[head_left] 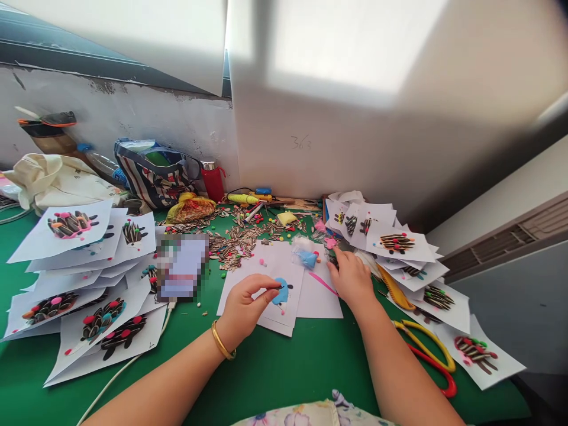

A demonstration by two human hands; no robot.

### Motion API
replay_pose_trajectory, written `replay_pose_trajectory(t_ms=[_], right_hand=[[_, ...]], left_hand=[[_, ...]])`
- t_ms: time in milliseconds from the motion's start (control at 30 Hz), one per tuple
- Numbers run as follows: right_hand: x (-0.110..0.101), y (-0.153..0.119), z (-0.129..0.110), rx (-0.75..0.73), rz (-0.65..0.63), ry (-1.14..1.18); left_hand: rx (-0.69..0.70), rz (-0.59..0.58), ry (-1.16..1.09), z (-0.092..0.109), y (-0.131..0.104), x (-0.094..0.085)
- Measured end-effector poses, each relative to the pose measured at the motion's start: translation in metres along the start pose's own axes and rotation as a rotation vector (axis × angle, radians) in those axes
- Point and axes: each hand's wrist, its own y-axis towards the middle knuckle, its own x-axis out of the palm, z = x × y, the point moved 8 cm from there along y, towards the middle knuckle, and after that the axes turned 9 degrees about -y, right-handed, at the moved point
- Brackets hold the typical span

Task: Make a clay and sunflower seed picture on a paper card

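My left hand (252, 302), with a gold bangle at the wrist, pinches thumb and forefinger together over a white sheet (239, 273). A small dark bit shows at the fingertips, too small to name. Just beyond them, a blue clay shape (281, 294) with a black dab at its right lies on the paper. To the right, my right hand (354, 275) reaches forward with thumb and forefinger apart, beside a dark lump (331, 255) in clear plastic. Near its fingertips are a pink clay piece (331, 242) and a bag of blue clay (307, 258).
Decorated hedgehog cards are stacked at left (100, 260) and right (397, 242). Loose sunflower seeds (237, 242) cover the back. A phone (183, 266) with a cable is left of the sheets. Yellow-and-red scissors (428, 349) and a yellow-handled tool (393, 287) lie right; a red flask (213, 182) stands behind.
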Motion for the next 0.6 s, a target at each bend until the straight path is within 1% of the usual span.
replay_pose_trajectory(t_ms=[67, 167, 200, 267, 333, 400, 433, 500, 600], right_hand=[[-0.005, -0.001, -0.002, -0.012, 0.061, 0.019], [-0.025, -0.007, -0.012, -0.067, 0.227, 0.131], [-0.032, -0.012, -0.018, -0.11, 0.277, 0.2], [-0.046, -0.024, -0.038, -0.263, 0.335, 0.396], [-0.054, -0.039, -0.061, -0.445, 0.312, 0.584], [-0.06, -0.056, -0.084, -0.609, 0.257, 0.696], [-0.062, -0.062, -0.093, -0.662, 0.233, 0.734], [-0.065, -0.071, -0.104, -0.703, 0.213, 0.803], [-0.065, -0.075, -0.108, -0.683, 0.191, 0.874]], left_hand=[[-0.022, 0.021, 0.004, -0.002, 0.0, -0.002], [-0.043, 0.011, 0.007, -0.002, 0.001, -0.002], [-0.049, 0.0, 0.013, -0.002, 0.001, -0.001], [-0.062, -0.033, 0.029, -0.002, 0.002, 0.001], [-0.081, -0.081, 0.033, -0.003, 0.002, 0.006], [-0.104, -0.124, 0.018, -0.005, 0.002, 0.01], [-0.117, -0.137, 0.006, -0.007, 0.002, 0.011], [-0.151, -0.138, -0.023, -0.011, 0.001, 0.012], [-0.209, -0.1, -0.073, -0.016, -0.001, 0.01]])
